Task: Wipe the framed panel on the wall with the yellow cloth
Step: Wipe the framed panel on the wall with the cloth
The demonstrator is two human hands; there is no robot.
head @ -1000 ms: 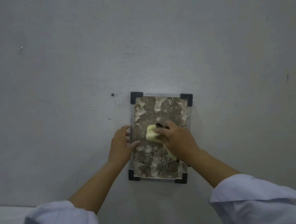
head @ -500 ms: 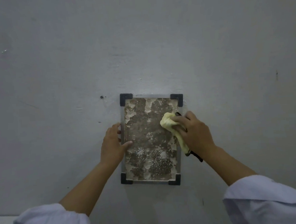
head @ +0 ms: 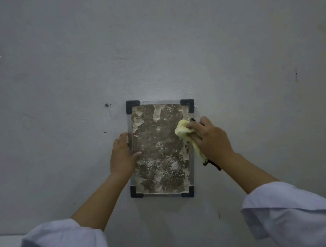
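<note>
Head view, right hand (head: 211,139) gripping yellow cloth (head: 184,130)

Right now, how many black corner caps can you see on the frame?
4: top left, top right, bottom left and bottom right. Neither hand covers a corner.

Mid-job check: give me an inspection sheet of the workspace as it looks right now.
Surface: grey wall, a few small marks and a small hole left of the panel.
Job's things: framed panel with black corner pieces, its face blotchy brown and white; yellow cloth pressed near its upper right edge.
Clutter: nothing seen.
Grippers: left hand steadies the panel's left edge, thumb on its face; right hand bunches the cloth.
Cables: nothing seen; a dark strap hangs below the right hand.
Surroundings: pale sleeves at the bottom; pale strip at lower left.
</note>
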